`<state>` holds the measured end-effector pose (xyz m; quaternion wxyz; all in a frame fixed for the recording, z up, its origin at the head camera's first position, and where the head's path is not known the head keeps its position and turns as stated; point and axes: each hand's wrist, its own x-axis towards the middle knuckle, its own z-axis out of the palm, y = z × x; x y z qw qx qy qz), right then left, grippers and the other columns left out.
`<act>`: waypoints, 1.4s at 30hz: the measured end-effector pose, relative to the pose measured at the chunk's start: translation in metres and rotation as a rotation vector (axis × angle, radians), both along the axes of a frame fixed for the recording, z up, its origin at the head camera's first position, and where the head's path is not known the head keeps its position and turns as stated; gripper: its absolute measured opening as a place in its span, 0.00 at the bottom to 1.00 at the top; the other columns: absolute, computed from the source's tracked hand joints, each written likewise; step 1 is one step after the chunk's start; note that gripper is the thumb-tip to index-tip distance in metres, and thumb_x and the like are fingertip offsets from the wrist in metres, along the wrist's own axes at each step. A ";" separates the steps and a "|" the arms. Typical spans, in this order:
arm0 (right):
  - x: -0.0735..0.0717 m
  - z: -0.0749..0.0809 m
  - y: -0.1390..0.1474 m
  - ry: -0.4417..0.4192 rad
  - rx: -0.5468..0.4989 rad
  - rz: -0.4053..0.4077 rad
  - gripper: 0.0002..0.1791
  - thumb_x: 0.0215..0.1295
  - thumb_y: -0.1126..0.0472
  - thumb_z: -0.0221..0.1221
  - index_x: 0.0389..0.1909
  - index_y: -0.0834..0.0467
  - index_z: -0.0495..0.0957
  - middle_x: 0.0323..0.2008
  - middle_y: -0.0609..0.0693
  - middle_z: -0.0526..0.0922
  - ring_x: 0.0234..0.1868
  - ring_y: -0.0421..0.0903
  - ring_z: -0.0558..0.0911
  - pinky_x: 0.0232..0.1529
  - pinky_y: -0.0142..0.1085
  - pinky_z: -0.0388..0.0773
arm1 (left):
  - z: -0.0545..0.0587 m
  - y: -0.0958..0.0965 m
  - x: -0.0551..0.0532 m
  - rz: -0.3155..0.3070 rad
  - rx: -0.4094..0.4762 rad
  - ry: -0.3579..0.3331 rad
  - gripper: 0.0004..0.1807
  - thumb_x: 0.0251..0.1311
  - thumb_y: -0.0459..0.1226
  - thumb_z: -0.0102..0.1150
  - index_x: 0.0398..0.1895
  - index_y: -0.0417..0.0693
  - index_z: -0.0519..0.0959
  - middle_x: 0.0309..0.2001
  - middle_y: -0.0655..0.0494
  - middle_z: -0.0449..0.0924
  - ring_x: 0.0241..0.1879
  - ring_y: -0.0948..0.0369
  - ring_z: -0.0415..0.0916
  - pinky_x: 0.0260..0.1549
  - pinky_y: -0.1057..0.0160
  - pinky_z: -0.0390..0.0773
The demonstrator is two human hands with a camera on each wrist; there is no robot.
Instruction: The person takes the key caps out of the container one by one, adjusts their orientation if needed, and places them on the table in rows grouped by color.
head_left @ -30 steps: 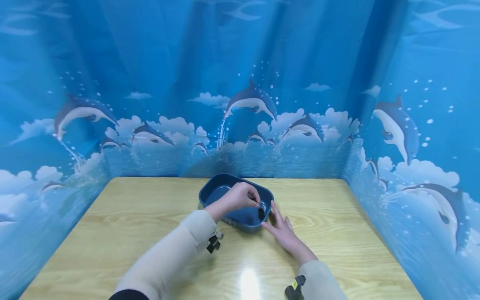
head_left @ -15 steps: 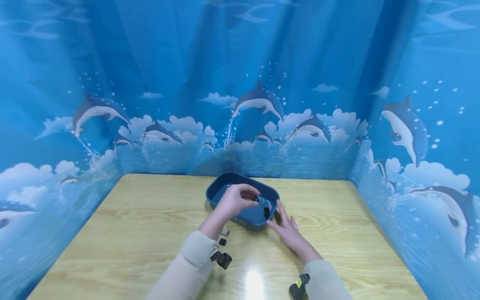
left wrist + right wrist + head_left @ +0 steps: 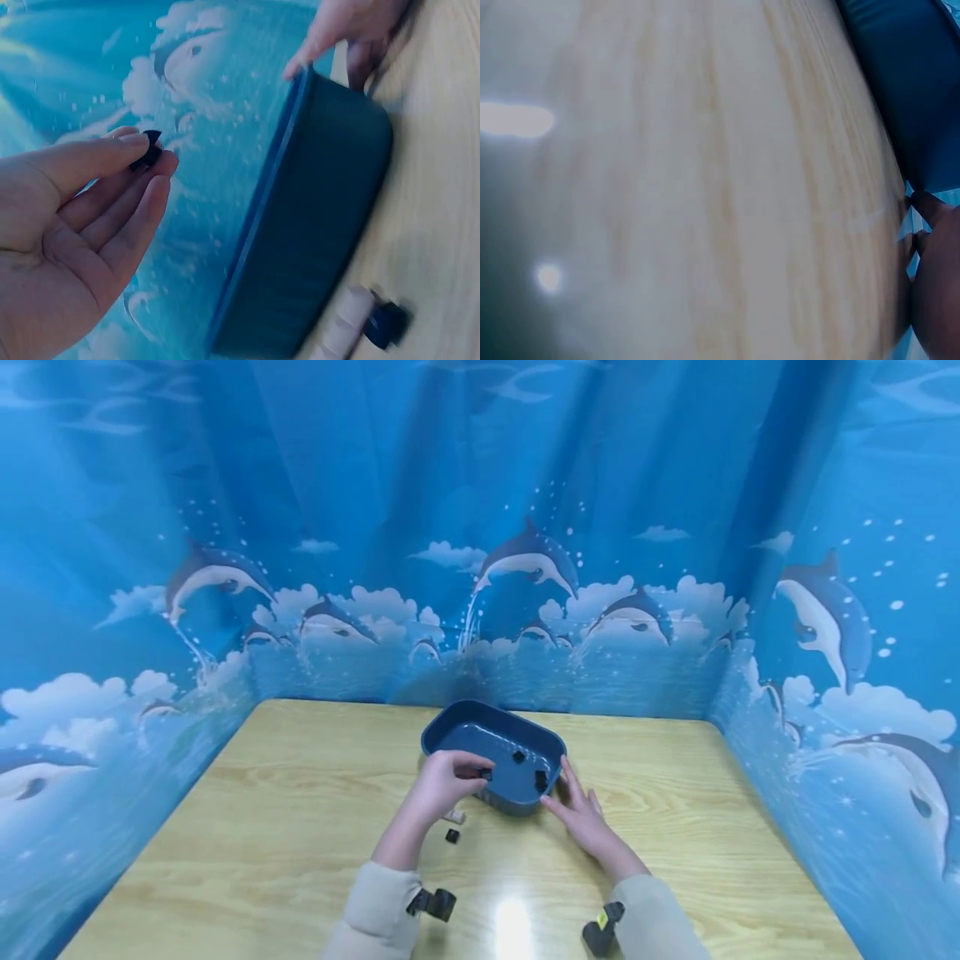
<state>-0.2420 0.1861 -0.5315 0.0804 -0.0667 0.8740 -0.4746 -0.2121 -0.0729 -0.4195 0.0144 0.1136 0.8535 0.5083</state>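
My left hand (image 3: 444, 783) is at the near-left rim of a dark blue tray (image 3: 467, 733), pinching a small black piece (image 3: 152, 150) between thumb and fingertips. Two more small black pieces lie in the tray: one piece (image 3: 518, 757) near the middle and another piece (image 3: 541, 781) by the right corner. With fingers extended, my right hand (image 3: 583, 820) touches the tray's near-right corner, thumb on the near side and fingers along the right rim. Its fingers are partly hidden behind the tray in the right wrist view.
On the wooden table (image 3: 315, 827), just in front of the tray, sit a whitish segmented bar (image 3: 346, 319) and a loose black piece (image 3: 452, 836). A blue dolphin-print curtain (image 3: 360, 527) surrounds the table's back and sides.
My left hand has drawn back leftward from over the tray to its near rim. A second black piece now shows inside the tray. The right hand stays at the corner; the head view has shifted slightly.
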 end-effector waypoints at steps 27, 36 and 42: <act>-0.001 0.001 0.002 -0.007 -0.002 0.023 0.49 0.69 0.38 0.53 0.77 0.37 0.29 0.75 0.54 0.49 0.73 0.65 0.27 0.65 0.62 0.21 | -0.053 -0.049 0.010 0.104 -0.380 -0.166 0.10 0.45 0.25 0.72 0.29 0.46 0.87 0.30 0.57 0.84 0.32 0.61 0.78 0.39 0.57 0.79; -0.001 0.002 0.000 0.009 -0.001 0.027 0.48 0.69 0.39 0.52 0.77 0.39 0.30 0.75 0.56 0.50 0.73 0.65 0.27 0.66 0.61 0.20 | -0.058 -0.047 0.009 0.118 -0.407 -0.148 0.09 0.42 0.24 0.73 0.27 0.43 0.85 0.26 0.57 0.82 0.29 0.61 0.76 0.39 0.56 0.79; 0.000 0.003 -0.001 0.005 -0.004 0.018 0.48 0.69 0.39 0.53 0.77 0.39 0.30 0.74 0.56 0.50 0.72 0.66 0.27 0.66 0.62 0.21 | -0.058 -0.045 0.009 0.126 -0.423 -0.183 0.09 0.42 0.25 0.74 0.26 0.45 0.85 0.26 0.58 0.81 0.30 0.60 0.76 0.39 0.56 0.78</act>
